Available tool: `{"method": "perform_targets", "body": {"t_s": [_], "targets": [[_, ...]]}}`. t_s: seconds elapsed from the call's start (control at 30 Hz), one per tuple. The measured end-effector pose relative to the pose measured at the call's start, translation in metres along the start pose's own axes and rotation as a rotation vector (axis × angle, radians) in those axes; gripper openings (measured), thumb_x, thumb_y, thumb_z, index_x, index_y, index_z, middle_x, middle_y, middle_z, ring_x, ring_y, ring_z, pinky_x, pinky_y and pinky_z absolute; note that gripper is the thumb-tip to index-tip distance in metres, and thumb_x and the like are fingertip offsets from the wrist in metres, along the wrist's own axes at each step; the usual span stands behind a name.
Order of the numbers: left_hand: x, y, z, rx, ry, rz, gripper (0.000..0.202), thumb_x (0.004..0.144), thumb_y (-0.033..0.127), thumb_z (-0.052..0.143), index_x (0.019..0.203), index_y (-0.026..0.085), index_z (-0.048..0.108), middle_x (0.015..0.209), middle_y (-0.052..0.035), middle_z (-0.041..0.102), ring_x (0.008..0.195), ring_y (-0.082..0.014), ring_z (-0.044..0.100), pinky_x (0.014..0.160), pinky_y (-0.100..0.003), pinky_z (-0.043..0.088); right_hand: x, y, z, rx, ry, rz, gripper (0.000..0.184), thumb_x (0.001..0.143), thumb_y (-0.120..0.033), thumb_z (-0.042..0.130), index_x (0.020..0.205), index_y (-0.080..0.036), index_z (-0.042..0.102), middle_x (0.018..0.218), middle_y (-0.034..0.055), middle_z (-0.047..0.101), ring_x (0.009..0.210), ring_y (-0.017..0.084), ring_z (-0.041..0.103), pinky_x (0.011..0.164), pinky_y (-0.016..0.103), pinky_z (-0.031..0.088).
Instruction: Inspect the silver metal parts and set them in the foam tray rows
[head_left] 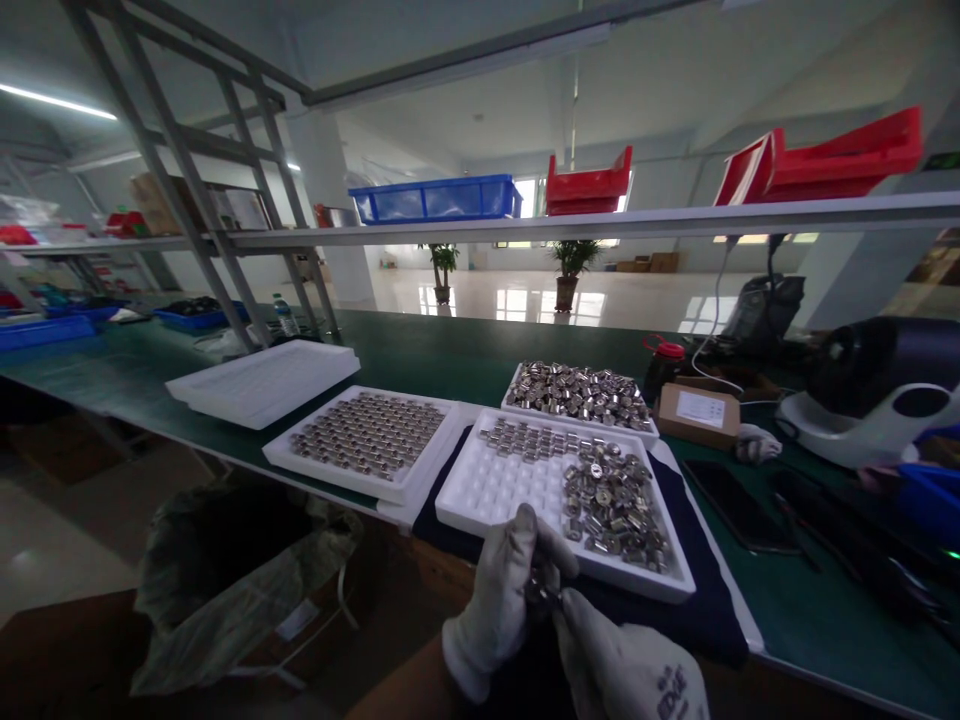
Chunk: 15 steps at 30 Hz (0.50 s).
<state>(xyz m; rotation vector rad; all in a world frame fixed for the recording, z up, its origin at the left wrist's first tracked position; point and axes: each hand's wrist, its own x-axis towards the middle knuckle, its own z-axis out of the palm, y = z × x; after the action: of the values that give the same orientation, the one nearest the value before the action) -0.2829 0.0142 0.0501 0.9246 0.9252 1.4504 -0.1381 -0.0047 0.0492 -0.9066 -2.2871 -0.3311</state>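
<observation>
While your gloved left hand (495, 588) curls around small metal parts (538, 590), your gloved right hand (626, 655) meets it in front of the white tray (511, 485).
You hold the parts low, near that tray's front edge; whether your right fingertips pinch one or merely touch it, I cannot tell. Inside the tray, neat rows (529, 440) line the far side and a loose heap (619, 510) fills the right. Just behind it sits a piled tray (577, 421); to your left, a tray of ordered parts (337, 482) lies beside white stacked trays (262, 385).
</observation>
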Motion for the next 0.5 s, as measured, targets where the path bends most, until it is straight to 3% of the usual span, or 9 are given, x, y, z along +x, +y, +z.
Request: {"method": "perform_targets", "body": {"t_s": [0.07,0.13,0.23,0.3,0.37,0.4,0.43,0.5], "targets": [[0.001,-0.002,0.002,-0.04,-0.018,-0.039,0.07,0.091,0.077,0.045,0.066,0.014,0.062,0.047,0.0024,0.042,0.043,-0.0077,0.035,0.045,-0.023,0.024,0.001,0.005,0.003,-0.159,-0.012,-0.176,0.034,0.101,-0.019,0.038,0.093,-0.019,0.071,0.054,-0.0016,0.064,0.035,0.017,0.058,0.036,0.03,0.037],[0.003,-0.004,0.002,-0.064,-0.015,-0.05,0.069,0.093,0.075,0.044,0.07,0.013,0.064,0.048,0.0026,0.042,0.045,-0.0079,0.036,0.047,-0.023,0.025,0.002,0.009,0.006,-0.177,-0.029,-0.206,0.033,0.1,-0.017,0.04,0.084,-0.021,0.069,0.052,-0.0032,0.062,0.033,0.016,0.057,0.034,0.031,0.036],[0.002,-0.001,0.001,0.024,-0.022,-0.028,0.063,0.098,0.069,0.042,0.107,0.014,0.072,0.06,0.0007,0.054,0.056,-0.0112,0.049,0.056,-0.024,0.039,0.003,0.013,0.006,-0.037,-0.023,0.062,0.027,0.102,-0.034,0.045,0.096,-0.024,0.069,0.066,-0.0006,0.074,0.051,0.018,0.071,0.043,0.025,0.05],[0.0,0.003,-0.001,0.129,-0.048,0.046,0.06,0.098,0.065,0.046,0.132,0.019,0.064,0.095,-0.0062,0.071,0.088,-0.0177,0.064,0.081,-0.027,0.05,0.005,0.015,0.003,0.11,-0.008,0.24,0.032,0.101,-0.043,0.05,0.119,-0.022,0.066,0.085,0.0023,0.08,0.072,0.019,0.078,0.056,0.022,0.059],[-0.003,0.008,-0.003,0.162,-0.112,0.111,0.064,0.096,0.065,0.051,0.143,0.022,0.057,0.141,-0.0085,0.06,0.132,-0.0235,0.052,0.111,-0.03,0.041,0.009,0.016,0.0,0.285,-0.033,0.282,0.036,0.099,-0.041,0.054,0.128,-0.02,0.063,0.102,0.0037,0.08,0.09,0.018,0.078,0.075,0.02,0.061],[-0.004,0.009,-0.003,0.127,-0.161,0.095,0.067,0.096,0.067,0.05,0.145,0.022,0.056,0.151,-0.0079,0.053,0.142,-0.0253,0.043,0.118,-0.032,0.035,0.012,0.017,-0.001,0.368,-0.061,0.271,0.033,0.099,-0.038,0.055,0.126,-0.022,0.065,0.107,0.0031,0.079,0.096,0.017,0.076,0.083,0.02,0.06],[-0.005,0.01,-0.003,0.064,-0.218,0.024,0.071,0.095,0.07,0.047,0.145,0.02,0.056,0.152,-0.0091,0.052,0.144,-0.0275,0.041,0.12,-0.036,0.034,0.015,0.018,-0.003,0.436,-0.096,0.261,0.029,0.099,-0.036,0.055,0.122,-0.023,0.067,0.109,0.002,0.079,0.099,0.016,0.076,0.088,0.02,0.059],[-0.005,0.012,-0.002,-0.064,-0.3,-0.176,0.082,0.093,0.078,0.036,0.138,0.014,0.061,0.133,-0.0151,0.067,0.132,-0.033,0.055,0.111,-0.046,0.044,0.019,0.019,-0.005,0.518,-0.157,0.249,0.026,0.098,-0.033,0.055,0.118,-0.025,0.07,0.105,0.001,0.079,0.096,0.015,0.076,0.087,0.021,0.06]]}}
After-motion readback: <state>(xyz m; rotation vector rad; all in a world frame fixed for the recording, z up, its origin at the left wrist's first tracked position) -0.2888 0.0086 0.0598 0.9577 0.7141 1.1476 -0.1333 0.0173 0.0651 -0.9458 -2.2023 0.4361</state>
